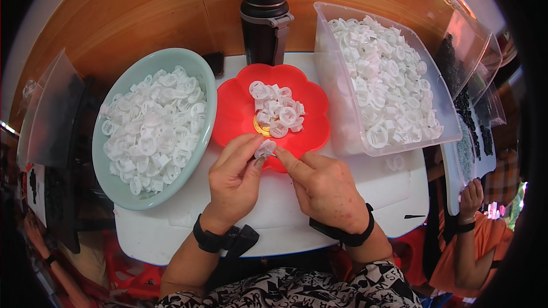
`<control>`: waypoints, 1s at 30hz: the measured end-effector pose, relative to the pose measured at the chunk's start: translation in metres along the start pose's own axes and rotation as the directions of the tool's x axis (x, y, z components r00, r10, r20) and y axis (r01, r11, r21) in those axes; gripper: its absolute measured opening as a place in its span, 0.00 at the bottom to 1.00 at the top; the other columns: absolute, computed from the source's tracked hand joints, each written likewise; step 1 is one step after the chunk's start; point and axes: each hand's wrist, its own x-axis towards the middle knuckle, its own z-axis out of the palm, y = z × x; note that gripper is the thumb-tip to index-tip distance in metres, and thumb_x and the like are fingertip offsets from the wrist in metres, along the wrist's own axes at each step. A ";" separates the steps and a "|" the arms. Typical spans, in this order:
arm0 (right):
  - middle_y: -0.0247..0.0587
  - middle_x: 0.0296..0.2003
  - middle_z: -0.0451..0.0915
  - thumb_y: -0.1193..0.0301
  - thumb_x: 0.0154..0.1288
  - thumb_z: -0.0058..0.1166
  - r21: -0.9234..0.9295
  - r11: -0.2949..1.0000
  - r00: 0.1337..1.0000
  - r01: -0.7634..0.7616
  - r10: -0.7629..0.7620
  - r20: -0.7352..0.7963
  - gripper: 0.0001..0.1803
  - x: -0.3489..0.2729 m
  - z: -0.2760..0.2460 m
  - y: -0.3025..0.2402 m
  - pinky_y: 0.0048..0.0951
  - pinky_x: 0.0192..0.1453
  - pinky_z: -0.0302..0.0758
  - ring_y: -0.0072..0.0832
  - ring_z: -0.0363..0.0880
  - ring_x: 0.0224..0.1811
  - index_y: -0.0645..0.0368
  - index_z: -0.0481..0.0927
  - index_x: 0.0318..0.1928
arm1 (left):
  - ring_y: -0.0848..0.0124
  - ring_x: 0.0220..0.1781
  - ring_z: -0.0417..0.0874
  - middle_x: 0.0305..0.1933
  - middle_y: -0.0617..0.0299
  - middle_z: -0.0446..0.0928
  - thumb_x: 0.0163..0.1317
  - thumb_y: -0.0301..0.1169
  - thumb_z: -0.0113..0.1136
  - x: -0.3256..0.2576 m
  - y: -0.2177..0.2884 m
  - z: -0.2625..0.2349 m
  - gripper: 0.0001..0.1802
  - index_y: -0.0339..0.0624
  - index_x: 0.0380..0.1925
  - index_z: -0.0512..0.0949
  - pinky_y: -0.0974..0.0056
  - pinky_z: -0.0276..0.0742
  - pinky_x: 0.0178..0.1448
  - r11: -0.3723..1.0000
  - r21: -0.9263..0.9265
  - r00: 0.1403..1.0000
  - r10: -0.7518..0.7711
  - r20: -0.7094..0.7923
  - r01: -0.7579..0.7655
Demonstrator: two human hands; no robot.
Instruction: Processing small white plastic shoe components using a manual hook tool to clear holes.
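Observation:
Above the near rim of a red flower-shaped bowl (231,100), my left hand (235,179) pinches a small round white plastic part (266,149) between thumb and fingertips. My right hand (328,188) comes at the part from the right, its index finger stretched to the part's edge and the other fingers curled in. A tiny dark tip shows at that fingertip; what the right hand grips is too small to make out. A pile of similar white parts (277,105) lies in the red bowl, partly over a gold-coloured print on its bottom.
A pale green basin (212,88) heaped with white parts stands at left, and a clear plastic bin (399,147) full of them at right. A black flask (264,23) stands behind the bowl on the white table (274,217). Other people's arms show at both sides.

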 end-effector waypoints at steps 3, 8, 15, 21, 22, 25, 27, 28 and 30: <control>0.40 0.21 0.70 0.79 0.47 0.52 -0.035 0.999 1.000 0.012 -0.012 -0.002 0.27 0.001 0.002 0.000 0.34 0.25 0.71 0.34 0.74 0.22 0.61 0.75 0.53 | 0.69 0.50 0.75 0.52 0.52 0.72 0.56 0.12 0.54 0.000 0.000 0.001 0.18 0.30 0.49 0.74 0.69 0.74 0.52 1.000 -0.021 1.000 -0.011 -0.008 0.011; 0.39 0.21 0.70 0.79 0.47 0.52 -0.043 0.999 1.000 0.021 -0.021 -0.012 0.27 0.001 0.005 0.001 0.32 0.25 0.71 0.34 0.74 0.22 0.61 0.75 0.54 | 0.69 0.50 0.76 0.52 0.51 0.72 0.56 0.12 0.54 -0.001 -0.001 0.000 0.18 0.29 0.49 0.74 0.68 0.74 0.52 1.000 -0.011 1.000 -0.018 -0.007 0.018; 0.40 0.22 0.70 0.80 0.46 0.52 -0.067 0.997 0.999 0.041 -0.040 0.007 0.28 -0.001 0.004 0.001 0.32 0.25 0.71 0.33 0.74 0.22 0.62 0.74 0.54 | 0.69 0.49 0.76 0.51 0.51 0.73 0.56 0.13 0.55 0.000 0.000 0.000 0.18 0.29 0.48 0.74 0.69 0.74 0.50 0.999 0.027 1.000 0.019 -0.010 -0.018; 0.40 0.22 0.70 0.80 0.47 0.52 -0.056 0.998 0.999 0.036 -0.035 0.015 0.29 -0.001 0.002 0.000 0.31 0.27 0.71 0.33 0.74 0.23 0.62 0.74 0.55 | 0.67 0.43 0.79 0.47 0.49 0.75 0.54 0.11 0.54 0.001 0.000 0.001 0.19 0.29 0.47 0.75 0.69 0.77 0.44 0.995 0.050 0.996 0.086 -0.037 -0.084; 0.40 0.22 0.70 0.79 0.46 0.52 -0.063 0.997 0.999 0.034 -0.033 0.016 0.29 -0.001 0.003 0.000 0.31 0.26 0.71 0.33 0.74 0.23 0.62 0.74 0.55 | 0.67 0.43 0.79 0.47 0.49 0.75 0.54 0.11 0.54 0.001 0.000 0.001 0.19 0.29 0.47 0.75 0.69 0.77 0.44 0.995 0.049 0.996 0.086 -0.037 -0.084; 0.39 0.22 0.70 0.79 0.46 0.52 -0.103 0.994 0.999 0.040 -0.039 0.018 0.29 -0.001 0.006 0.000 0.31 0.26 0.71 0.33 0.75 0.23 0.62 0.74 0.54 | 0.69 0.48 0.76 0.51 0.51 0.73 0.56 0.12 0.54 0.000 0.001 0.000 0.18 0.30 0.48 0.75 0.69 0.74 0.50 1.000 0.007 1.000 0.012 -0.014 -0.012; 0.39 0.22 0.70 0.78 0.46 0.52 -0.136 0.990 0.999 0.047 -0.044 0.022 0.29 -0.002 0.007 -0.001 0.31 0.26 0.71 0.33 0.75 0.24 0.62 0.74 0.54 | 0.69 0.48 0.76 0.51 0.51 0.73 0.55 0.12 0.54 -0.001 -0.001 0.000 0.18 0.29 0.47 0.75 0.69 0.74 0.50 1.000 0.024 1.000 0.015 -0.009 -0.015; 0.39 0.22 0.71 0.78 0.46 0.52 -0.161 0.985 0.998 0.057 -0.054 0.029 0.29 -0.002 0.008 -0.001 0.31 0.26 0.71 0.32 0.75 0.24 0.63 0.74 0.54 | 0.69 0.48 0.76 0.51 0.51 0.73 0.55 0.12 0.54 -0.001 -0.001 0.000 0.18 0.29 0.47 0.75 0.69 0.74 0.50 1.000 0.024 1.000 0.013 -0.009 -0.013; 0.39 0.22 0.71 0.77 0.46 0.52 -0.186 0.980 0.997 0.068 -0.062 0.037 0.29 -0.003 0.009 -0.003 0.31 0.25 0.71 0.32 0.75 0.24 0.65 0.73 0.55 | 0.68 0.47 0.77 0.49 0.50 0.74 0.54 0.11 0.55 -0.001 -0.002 0.000 0.17 0.30 0.46 0.76 0.68 0.75 0.49 0.998 0.045 0.999 0.038 -0.021 -0.038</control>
